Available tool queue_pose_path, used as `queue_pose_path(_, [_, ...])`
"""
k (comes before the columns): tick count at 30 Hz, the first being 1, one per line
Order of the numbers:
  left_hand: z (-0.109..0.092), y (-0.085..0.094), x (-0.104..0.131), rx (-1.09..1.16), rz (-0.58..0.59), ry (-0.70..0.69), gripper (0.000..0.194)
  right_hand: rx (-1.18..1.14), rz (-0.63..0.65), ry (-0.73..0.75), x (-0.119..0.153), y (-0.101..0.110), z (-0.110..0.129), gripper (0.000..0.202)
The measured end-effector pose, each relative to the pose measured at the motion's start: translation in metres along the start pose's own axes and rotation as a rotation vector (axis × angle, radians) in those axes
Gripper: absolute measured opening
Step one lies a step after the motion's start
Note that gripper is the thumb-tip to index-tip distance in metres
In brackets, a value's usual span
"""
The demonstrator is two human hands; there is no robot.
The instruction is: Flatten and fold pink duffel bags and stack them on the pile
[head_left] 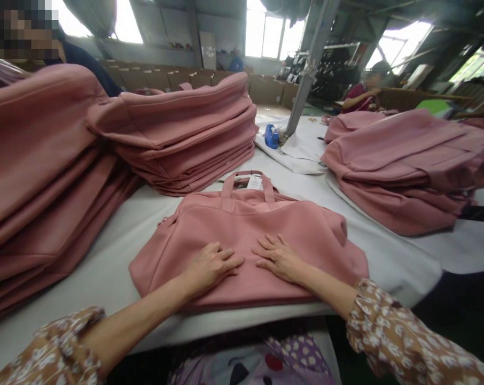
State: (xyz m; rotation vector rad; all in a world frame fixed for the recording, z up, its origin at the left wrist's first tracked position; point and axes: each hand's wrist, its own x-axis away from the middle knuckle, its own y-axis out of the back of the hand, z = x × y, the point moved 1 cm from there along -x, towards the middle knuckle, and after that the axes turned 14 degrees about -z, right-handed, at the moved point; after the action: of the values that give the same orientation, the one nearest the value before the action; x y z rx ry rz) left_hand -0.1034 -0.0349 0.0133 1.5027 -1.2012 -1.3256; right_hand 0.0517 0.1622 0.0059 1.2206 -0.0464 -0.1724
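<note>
A pink bag lies flat on the white-covered table in front of me, its two handles pointing away from me. A white tag shows between the handles. My left hand rests on the bag's front panel, left of its middle, with fingers spread. Just to the right, my right hand lies on the same panel, fingers apart and pointing left. The hands do not touch each other, and neither holds anything.
Stacks of pink bags stand at the far left and behind left. More pink bags are piled at the right. A blue tape dispenser sits near a metal post. Two people are beyond the table.
</note>
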Motion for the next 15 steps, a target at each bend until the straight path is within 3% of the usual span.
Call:
queue_pose_path(5, [-0.04,0.006,-0.001,0.012,-0.009,-0.11,0.069,-0.01,-0.058,0.028,-0.001,-0.003,-0.002,0.042])
queue_pose_path(10, [-0.041,-0.004,-0.003,0.016,0.062,-0.153,0.037,-0.022,-0.048,0.008,-0.004,-0.006,-0.005,0.04])
queue_pose_path(15, [-0.029,0.001,-0.014,0.202,0.034,-0.099,0.026,-0.02,-0.054,0.02,-0.007,-0.004,-0.006,0.038])
